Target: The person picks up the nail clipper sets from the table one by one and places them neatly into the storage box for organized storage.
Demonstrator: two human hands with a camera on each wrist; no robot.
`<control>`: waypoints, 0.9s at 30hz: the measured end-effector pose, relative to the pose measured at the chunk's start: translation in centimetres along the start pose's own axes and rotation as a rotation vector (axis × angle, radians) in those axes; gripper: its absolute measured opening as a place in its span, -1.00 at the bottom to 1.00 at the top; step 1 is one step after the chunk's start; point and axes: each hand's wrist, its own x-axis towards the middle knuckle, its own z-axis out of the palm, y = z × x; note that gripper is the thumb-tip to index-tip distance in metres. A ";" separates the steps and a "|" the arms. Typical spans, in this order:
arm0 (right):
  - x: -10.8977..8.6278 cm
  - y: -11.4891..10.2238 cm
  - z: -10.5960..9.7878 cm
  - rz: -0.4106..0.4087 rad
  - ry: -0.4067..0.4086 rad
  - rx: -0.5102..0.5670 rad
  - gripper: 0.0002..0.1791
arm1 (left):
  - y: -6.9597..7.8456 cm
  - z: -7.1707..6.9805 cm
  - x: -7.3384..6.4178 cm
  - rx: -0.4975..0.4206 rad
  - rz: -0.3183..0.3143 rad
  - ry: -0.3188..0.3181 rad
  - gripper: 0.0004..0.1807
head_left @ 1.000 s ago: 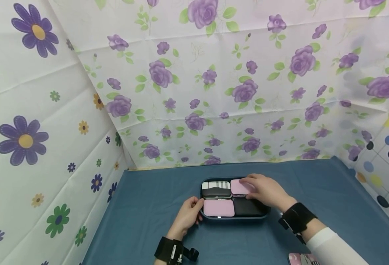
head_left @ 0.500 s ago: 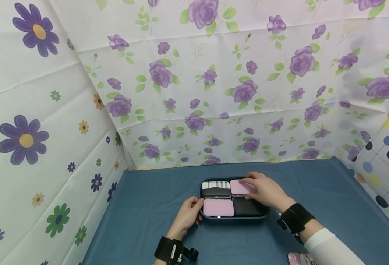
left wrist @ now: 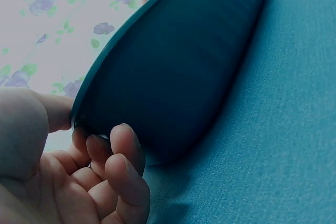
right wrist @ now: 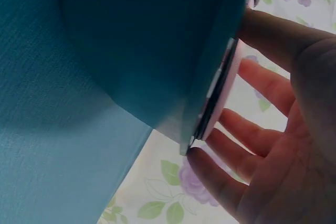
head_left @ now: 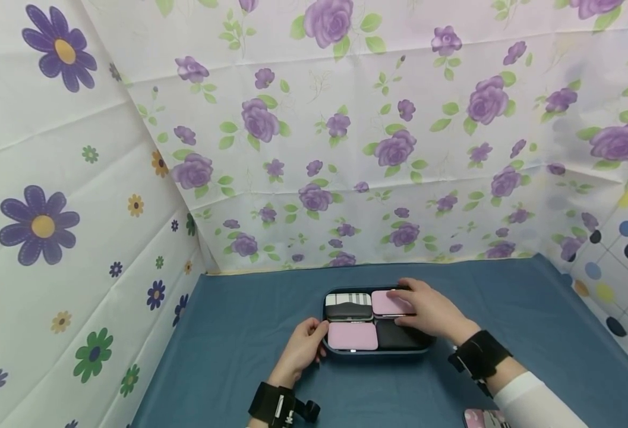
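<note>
A dark blue deep-sided bin (head_left: 367, 353) holds several flat, rounded cases. Inside are a black-and-white striped case (head_left: 348, 306) at back left, a pink case (head_left: 353, 336) at front left and a black case (head_left: 401, 334) at front right. My left hand (head_left: 304, 346) pinches the bin's left rim, thumb at the edge and fingers curled below, as the left wrist view shows. At the back right, my right hand (head_left: 431, 306) touches another pink case (head_left: 391, 303) with spread fingers. In the right wrist view that pink case (right wrist: 223, 90) shows a dark edge at the rim.
A pink patterned case (head_left: 483, 418) lies on the blue cloth (head_left: 239, 333) at the lower right, partly cut off by the frame. Flower-printed sheets (head_left: 271, 226) hang behind and at the left; a dotted sheet (head_left: 613, 285) stands at the right.
My right hand has shifted slightly on the back-right pink case, its thumb a little lower. My left hand, the bin and the other cases have not visibly moved.
</note>
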 end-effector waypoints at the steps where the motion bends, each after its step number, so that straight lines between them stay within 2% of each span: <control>1: -0.2 0.0 -0.1 -0.002 -0.008 0.010 -0.34 | 0.0 0.0 0.0 -0.001 -0.001 -0.002 -0.60; 10: -3.7 0.1 -1.9 -0.047 -0.024 0.084 -0.15 | 0.0 0.1 0.1 -0.001 0.000 -0.005 -0.60; 17: -7.9 1.3 -3.1 0.056 -0.086 0.169 -0.03 | -0.2 0.1 0.1 0.004 0.001 0.002 -0.60; 27: -14.2 4.3 -3.2 0.175 -0.197 0.224 0.02 | -0.4 0.1 -0.2 0.002 -0.021 0.020 -0.63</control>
